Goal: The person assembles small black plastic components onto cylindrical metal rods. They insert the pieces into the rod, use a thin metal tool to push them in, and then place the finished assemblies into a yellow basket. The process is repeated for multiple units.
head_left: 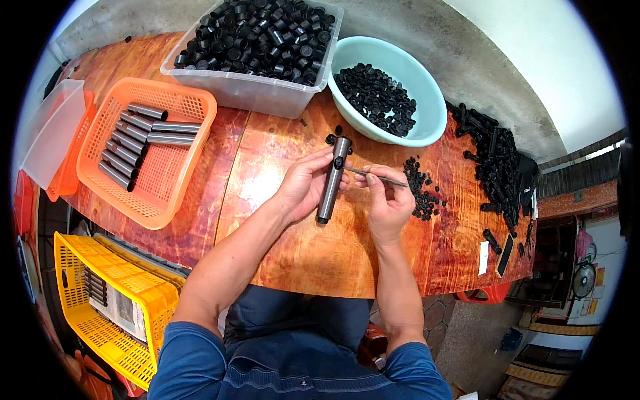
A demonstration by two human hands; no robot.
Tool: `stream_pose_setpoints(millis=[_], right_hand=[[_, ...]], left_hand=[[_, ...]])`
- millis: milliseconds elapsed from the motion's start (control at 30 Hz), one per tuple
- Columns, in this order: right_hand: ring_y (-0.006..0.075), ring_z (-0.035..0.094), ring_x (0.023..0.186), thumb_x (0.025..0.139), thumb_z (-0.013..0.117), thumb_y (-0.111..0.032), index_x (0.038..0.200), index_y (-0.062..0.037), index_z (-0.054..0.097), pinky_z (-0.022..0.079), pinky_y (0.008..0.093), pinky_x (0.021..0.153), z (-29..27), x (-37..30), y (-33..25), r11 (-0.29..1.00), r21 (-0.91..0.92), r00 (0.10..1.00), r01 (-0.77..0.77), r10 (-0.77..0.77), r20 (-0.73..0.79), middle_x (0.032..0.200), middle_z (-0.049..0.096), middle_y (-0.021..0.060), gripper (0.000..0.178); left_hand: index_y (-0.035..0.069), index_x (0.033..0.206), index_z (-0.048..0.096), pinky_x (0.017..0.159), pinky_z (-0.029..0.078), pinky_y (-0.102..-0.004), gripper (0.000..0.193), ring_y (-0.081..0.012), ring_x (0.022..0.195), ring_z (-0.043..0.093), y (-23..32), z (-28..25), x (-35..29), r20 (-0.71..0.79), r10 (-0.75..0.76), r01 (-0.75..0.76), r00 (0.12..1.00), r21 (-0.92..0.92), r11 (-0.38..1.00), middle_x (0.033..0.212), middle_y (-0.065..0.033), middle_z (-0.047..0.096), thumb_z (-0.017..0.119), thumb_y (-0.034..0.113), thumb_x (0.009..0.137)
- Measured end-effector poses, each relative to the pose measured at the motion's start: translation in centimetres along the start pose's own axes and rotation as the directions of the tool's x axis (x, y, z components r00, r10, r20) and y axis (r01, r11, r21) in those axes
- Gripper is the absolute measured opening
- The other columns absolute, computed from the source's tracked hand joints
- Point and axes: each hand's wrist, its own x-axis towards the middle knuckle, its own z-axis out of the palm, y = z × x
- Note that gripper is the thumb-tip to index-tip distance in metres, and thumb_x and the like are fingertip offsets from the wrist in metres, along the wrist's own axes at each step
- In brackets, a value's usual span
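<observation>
My left hand point(303, 181) grips a dark grey tube point(329, 193), tilted slightly, with black ends. On the tube's side, near its upper part, sits a small round black piece point(339, 162). My right hand point(389, 208) pinches a thin metal rod point(396, 182), whose tip reaches that black piece; whether it touches cannot be told. Just beyond the tube's far end lie a few small black caps point(339, 130). To the right of my right hand, many small black pieces point(420, 193) are scattered on the wooden table point(313, 260).
An orange basket point(150, 215) with several similar tubes stands at left. Behind are a clear bin point(267, 100) of black caps and a light blue basin point(427, 127) of small black parts. Black parts point(493, 153) are heaped at right. A yellow crate point(73, 320) stands below left.
</observation>
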Motion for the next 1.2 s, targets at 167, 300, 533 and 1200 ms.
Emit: stream_pose_setpoints(millis=[167, 300, 533, 1200], right_hand=[[0.0175, 0.073, 0.084, 0.091, 0.066, 0.008, 0.100, 0.0049, 0.065, 0.061, 0.0279, 0.075, 0.3, -0.3, 0.8, 0.991, -0.068, 0.993, 0.112, -0.113, -0.014, 0.100, 0.071, 0.0145, 0.009], [0.0182, 0.074, 0.083, 0.090, 0.067, 0.008, 0.099, 0.0056, 0.064, 0.061, 0.0280, 0.072, 0.3, -0.5, 0.8, 0.984, -0.103, 0.989, 0.146, -0.147, -0.012, 0.097, 0.071, 0.0147, 0.010], [0.0181, 0.074, 0.080, 0.090, 0.068, 0.008, 0.096, 0.0057, 0.063, 0.062, 0.0274, 0.072, 0.3, -0.6, 1.0, 0.974, -0.132, 0.981, 0.183, -0.189, -0.035, 0.095, 0.071, 0.0146, 0.009], [0.0185, 0.073, 0.080, 0.094, 0.062, 0.008, 0.099, 0.0036, 0.056, 0.063, 0.0291, 0.070, 1.0, -0.7, 1.1, 0.982, -0.096, 0.986, 0.164, -0.167, -0.024, 0.098, 0.068, 0.0169, 0.008]], left_hand=[[0.001, 0.135, 0.052, 0.081, 0.057, -0.0349, 0.035, -0.0225, 0.090, 0.067, -0.1, 0.2, 0.0, 0.014, 0.005, -0.005, 1.000, 0.012, 1.000, 0.105, -0.0130, 0.066, 0.049, 0.017, 0.104], [0.001, 0.135, 0.051, 0.082, 0.058, -0.0356, 0.034, -0.0237, 0.093, 0.067, -0.2, 0.1, 0.0, 0.044, 0.001, 0.000, 0.999, -0.027, 1.000, 0.106, -0.0148, 0.066, 0.049, 0.016, 0.105], [0.002, 0.135, 0.051, 0.084, 0.057, -0.0357, 0.034, -0.0250, 0.096, 0.068, -0.4, 0.1, 0.1, 0.068, 0.005, -0.004, 0.998, -0.009, 1.000, 0.111, -0.0164, 0.067, 0.049, 0.017, 0.105], [0.004, 0.133, 0.055, 0.077, 0.059, -0.0278, 0.035, -0.0161, 0.089, 0.068, -0.6, 0.5, 0.0, 0.047, 0.028, -0.033, 0.998, 0.109, 0.993, 0.105, -0.0101, 0.068, 0.057, 0.023, 0.104]])
